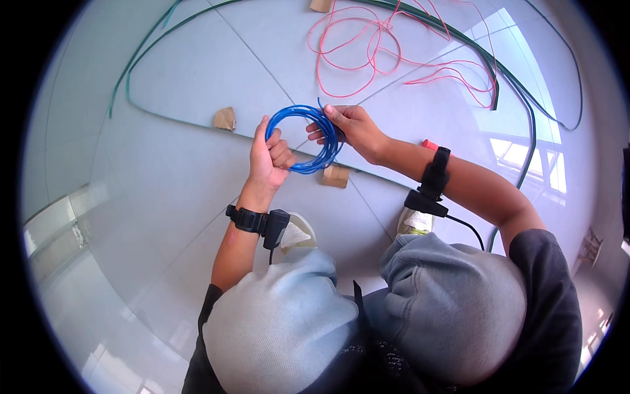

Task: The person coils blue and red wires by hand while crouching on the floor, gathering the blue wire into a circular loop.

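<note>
A coil of blue wire (296, 166) is held up in front of me between both hands, its loops bunched into a ring. My left hand (270, 152) is closed around the left side of the coil, thumb pointing up. At the ring's upper right, my right hand (350, 125) pinches the loops between the thumb and the fingers, some of which reach behind and inside the ring. One short wire end sticks up beside the right thumb. Each wrist wears a black strap with a small black device and a cable.
Loose red wire (339, 95) lies tangled on the tiled floor (172, 162) beyond my hands. Long dark green strips (530, 147) curve around it. Brown cardboard-like pieces (225, 119) lie near a thin strip crossing the floor. A red object (430, 145) shows partly behind my right forearm.
</note>
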The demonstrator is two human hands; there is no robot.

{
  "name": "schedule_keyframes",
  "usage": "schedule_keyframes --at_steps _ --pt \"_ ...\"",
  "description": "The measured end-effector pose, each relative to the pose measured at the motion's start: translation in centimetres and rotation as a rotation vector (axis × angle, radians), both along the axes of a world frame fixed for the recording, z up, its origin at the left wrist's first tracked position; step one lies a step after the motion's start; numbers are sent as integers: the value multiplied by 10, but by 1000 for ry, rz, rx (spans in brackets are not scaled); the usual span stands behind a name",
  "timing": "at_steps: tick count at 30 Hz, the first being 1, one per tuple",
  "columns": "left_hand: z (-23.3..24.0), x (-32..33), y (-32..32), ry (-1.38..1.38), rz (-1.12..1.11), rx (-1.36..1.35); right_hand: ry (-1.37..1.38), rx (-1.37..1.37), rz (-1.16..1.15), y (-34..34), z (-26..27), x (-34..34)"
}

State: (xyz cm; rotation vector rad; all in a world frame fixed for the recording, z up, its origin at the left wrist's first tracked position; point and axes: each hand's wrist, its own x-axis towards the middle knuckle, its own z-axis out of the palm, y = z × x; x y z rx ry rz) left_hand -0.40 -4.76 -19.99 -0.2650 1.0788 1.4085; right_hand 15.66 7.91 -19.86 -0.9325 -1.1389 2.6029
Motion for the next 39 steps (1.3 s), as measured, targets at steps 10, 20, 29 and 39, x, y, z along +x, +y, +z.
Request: schedule_keyframes --at_steps 10,20,29,39 --pt "-4 -9 -2 103 164 0 -77 286 28 19 -6 6" --pt "0 -8 -4 -159 27 227 -182 184 349 27 -13 -1" --pt "-1 -4 3 -99 -100 31 46 -183 555 34 -14 9" --pt "-2 9 3 256 -40 -85 -265 788 319 7 -4 -3"
